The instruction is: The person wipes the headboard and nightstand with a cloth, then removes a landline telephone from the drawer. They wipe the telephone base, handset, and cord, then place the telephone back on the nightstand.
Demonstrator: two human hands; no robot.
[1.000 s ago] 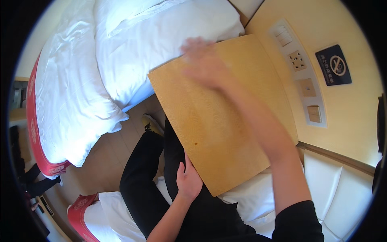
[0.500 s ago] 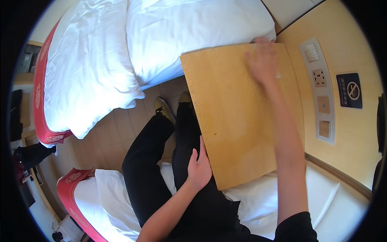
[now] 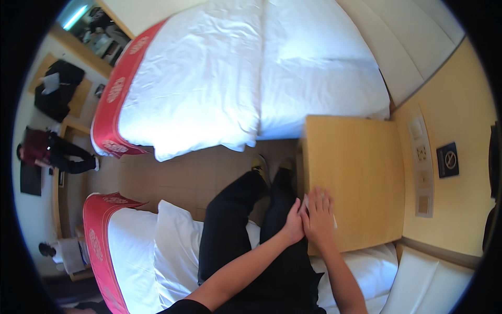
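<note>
A wooden bedside cabinet (image 3: 366, 167) with a pale yellow top stands in front of me, to the right. My right hand (image 3: 318, 215) lies flat on its top by the left edge, fingers stretched out. Bits of a white cloth (image 3: 335, 222) show beside and beneath that palm; most of it is covered. Close against it, my left hand (image 3: 294, 224) is at the cabinet's left edge, above my thigh, with its fingers extended and nothing visible in it. Whether the two hands touch is hard to tell.
A white bed (image 3: 198, 78) with a red runner (image 3: 112, 99) lies beyond. I sit on another white bed (image 3: 130, 246). A panel of switches and sockets (image 3: 422, 162) and a dark sign (image 3: 448, 160) are on the right wall. Two people (image 3: 39, 146) are far left.
My right hand has come from the cabinet's far side to its near left edge, beside my left hand, with the white cloth under it. The view has shifted, showing more of the room.
</note>
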